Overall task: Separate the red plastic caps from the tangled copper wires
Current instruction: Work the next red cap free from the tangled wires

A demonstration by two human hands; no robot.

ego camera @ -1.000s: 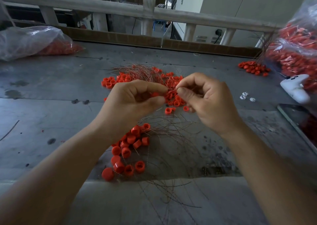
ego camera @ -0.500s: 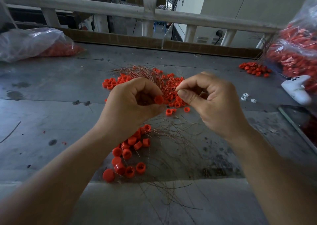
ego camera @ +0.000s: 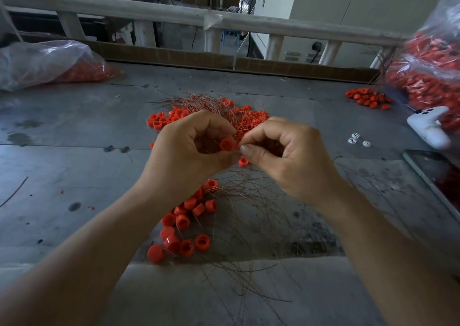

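Gripping one red cap (ego camera: 227, 144) at centre frame in the curled fingers of the left hand (ego camera: 189, 156); pinching what looks like a strand of the copper wires (ego camera: 249, 197) just beside it with the right hand's (ego camera: 286, 161) thumb and forefinger. Below, more tangle spread over the worktop (ego camera: 74, 151), loose caps (ego camera: 185, 222) at lower centre. Risky from here: could snap the strand with a sharp tug, or hoist the whole tangle and scatter those caps.

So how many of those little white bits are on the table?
3, all between the right hand and the controller: one bit, another just behind it, the third to their right. Others may be hidden.
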